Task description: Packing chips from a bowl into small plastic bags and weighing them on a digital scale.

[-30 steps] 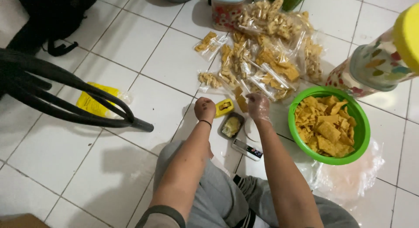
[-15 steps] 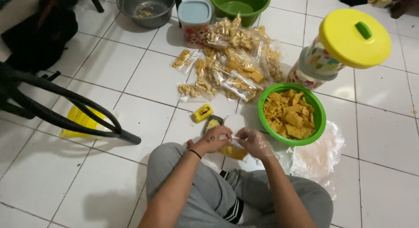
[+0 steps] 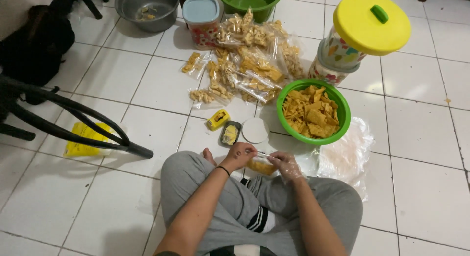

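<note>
1. Head view: left hand (image 3: 238, 155) and gloved right hand (image 3: 285, 165) both pinch a small clear bag of chips (image 3: 261, 166) over the lap, fingers closed on its top.
2. Progress, judged: pile of filled bags (image 3: 245, 65) already lies on the floor; green bowl (image 3: 313, 111) is full of chips, stack of empty bags (image 3: 347, 153) beside it — lots left.
3. Containers: steel bowl (image 3: 147, 10) holds a few scraps; upper green basin (image 3: 249, 2) looks empty; yellow-lidded jar (image 3: 362, 33) and blue-lidded tub (image 3: 201, 16) are closed, contents hidden.

The snack bag (image 3: 261, 165) is partly covered by both hands; the green basin (image 3: 249, 1) is cut off by the top edge
</note>
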